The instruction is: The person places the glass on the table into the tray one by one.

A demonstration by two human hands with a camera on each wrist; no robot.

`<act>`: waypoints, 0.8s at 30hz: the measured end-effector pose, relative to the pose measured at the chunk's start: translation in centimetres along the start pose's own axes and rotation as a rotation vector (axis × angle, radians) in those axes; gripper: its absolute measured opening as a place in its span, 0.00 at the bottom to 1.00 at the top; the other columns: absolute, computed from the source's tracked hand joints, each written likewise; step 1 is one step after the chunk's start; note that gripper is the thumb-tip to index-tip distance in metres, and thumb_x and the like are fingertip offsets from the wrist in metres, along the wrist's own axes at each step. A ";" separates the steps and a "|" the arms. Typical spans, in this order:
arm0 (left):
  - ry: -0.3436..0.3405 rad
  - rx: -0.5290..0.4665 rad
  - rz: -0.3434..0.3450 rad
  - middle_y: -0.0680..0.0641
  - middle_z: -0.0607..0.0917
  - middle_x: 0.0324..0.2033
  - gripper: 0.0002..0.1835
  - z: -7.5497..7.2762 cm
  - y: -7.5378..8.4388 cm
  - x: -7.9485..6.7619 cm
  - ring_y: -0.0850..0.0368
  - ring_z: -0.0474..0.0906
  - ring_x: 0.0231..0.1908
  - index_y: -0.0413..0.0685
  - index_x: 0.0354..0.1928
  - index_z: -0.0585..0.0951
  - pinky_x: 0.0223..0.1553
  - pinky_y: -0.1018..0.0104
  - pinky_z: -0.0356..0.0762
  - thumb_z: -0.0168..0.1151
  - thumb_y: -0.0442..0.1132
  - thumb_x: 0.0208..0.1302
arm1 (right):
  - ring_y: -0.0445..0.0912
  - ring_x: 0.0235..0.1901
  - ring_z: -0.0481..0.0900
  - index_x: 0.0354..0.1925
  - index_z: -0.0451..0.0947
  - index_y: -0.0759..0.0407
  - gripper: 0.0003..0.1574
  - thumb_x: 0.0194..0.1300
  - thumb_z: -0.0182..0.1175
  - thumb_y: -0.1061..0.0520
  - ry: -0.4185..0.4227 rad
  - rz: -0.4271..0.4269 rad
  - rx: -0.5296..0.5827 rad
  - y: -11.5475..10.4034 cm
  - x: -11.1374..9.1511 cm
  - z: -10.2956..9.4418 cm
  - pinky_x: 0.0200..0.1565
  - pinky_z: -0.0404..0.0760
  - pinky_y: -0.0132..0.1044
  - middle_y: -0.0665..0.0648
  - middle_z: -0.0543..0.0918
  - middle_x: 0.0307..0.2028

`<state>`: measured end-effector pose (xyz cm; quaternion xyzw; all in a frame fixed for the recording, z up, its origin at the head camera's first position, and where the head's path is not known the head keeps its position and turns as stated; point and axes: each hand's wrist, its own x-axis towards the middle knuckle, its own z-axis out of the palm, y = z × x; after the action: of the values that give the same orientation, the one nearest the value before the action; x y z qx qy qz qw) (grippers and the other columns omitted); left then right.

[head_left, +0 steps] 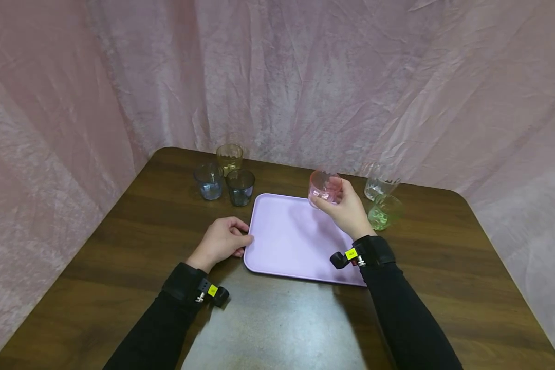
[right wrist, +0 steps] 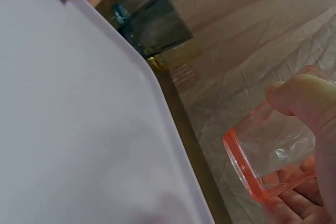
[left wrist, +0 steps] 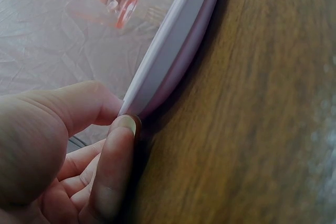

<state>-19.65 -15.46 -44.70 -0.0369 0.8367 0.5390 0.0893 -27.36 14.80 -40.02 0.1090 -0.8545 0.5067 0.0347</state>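
Note:
My right hand grips a clear pink tumbler by its side, thumb on one side and fingers on the other. The tumbler is held above the far right part of a lilac tray; in the right wrist view its orange-pink base shows apart from the tray. At the tray's left edge my left hand pinches the rim between thumb and forefinger, as the left wrist view shows up close. Right beside my right wrist stand a green glass and a clear glass.
Left of the tray's far corner stand a blue glass, a grey glass and a yellow glass. All are on a brown wooden table, with a pink curtain hanging behind its far edge.

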 end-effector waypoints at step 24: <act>0.001 -0.006 0.006 0.45 0.81 0.22 0.13 0.0 0.1 0.0 0.55 0.80 0.18 0.39 0.42 0.81 0.19 0.70 0.81 0.73 0.33 0.57 | 0.52 0.52 0.73 0.64 0.63 0.65 0.46 0.56 0.75 0.51 -0.039 -0.015 0.087 0.3 0.4 5.0 0.58 0.71 0.49 0.61 0.74 0.54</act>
<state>-19.67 -15.42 -44.62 -0.0349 0.8352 0.5419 0.0870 -27.57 10.49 -42.68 0.1266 -0.8312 0.5411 0.0172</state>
